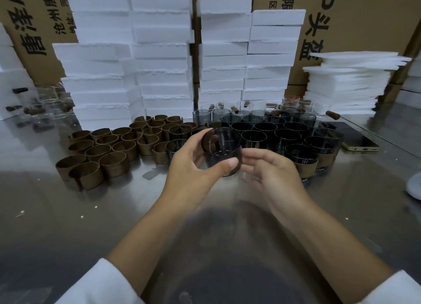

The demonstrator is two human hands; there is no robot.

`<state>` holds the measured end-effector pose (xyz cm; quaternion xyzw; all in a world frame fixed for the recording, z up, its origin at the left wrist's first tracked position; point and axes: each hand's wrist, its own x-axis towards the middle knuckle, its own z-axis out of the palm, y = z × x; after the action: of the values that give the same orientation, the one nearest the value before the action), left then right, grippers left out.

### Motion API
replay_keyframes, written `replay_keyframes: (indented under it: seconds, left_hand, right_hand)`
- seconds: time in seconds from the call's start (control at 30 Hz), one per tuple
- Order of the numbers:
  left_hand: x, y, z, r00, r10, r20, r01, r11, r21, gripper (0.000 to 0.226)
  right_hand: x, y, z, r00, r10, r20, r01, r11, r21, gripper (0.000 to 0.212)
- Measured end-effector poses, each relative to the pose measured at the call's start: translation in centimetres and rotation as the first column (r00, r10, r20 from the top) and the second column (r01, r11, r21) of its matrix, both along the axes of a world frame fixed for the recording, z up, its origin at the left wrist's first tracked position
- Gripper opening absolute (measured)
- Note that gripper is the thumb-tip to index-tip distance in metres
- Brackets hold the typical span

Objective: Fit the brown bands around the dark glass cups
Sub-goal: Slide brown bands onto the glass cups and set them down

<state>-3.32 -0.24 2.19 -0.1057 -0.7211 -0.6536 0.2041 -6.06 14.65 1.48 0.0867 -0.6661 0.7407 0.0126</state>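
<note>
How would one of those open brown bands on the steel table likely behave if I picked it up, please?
The split brown bands look thin-walled, so probably light and somewhat springy, flexing open at the gap. Standing on edge on the shiny steel table, one would likely slide or tip if nudged. They seem unlikely to break, unlike the dark glass cup.

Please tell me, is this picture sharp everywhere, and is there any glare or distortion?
Head view: the held cup and both hands, left and right, look fairly sharp; the steel table shows soft glare; the foam stacks lean from wide-angle distortion; the bottom edge is blurred.
</note>
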Motion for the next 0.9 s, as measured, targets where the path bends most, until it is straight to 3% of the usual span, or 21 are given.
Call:
replay_keyframes:
  seconds: [0.1, 0.5, 0.9]
  left_hand:
    - [0.0, 0.4, -0.2, 0.999, -0.04, 0.003, 0.04, 0.999, -0.004, 0.059]
    - [0.4, 1.4, -0.3, 0.997, -0.069, -0.045, 0.07, 0.998, 0.004, 0.055]
    - [0.4, 1.2, -0.4, 0.992, -0.101, -0.074, 0.101, 0.995, -0.006, 0.059]
  right_hand:
    - [-0.1, 0.2, 0.6, 0.992, 0.051, 0.117, -0.03, 0.984, -0.177, 0.02]
    - [0.9, -0.8, 1.0, 0.928, 0.313, 0.2, -0.191, 0.864, -0.467, 0.04]
    - [1.1, -0.4, 1.0, 0.827, 0.429, 0.362, -0.273, 0.871, -0.409, 0.057]
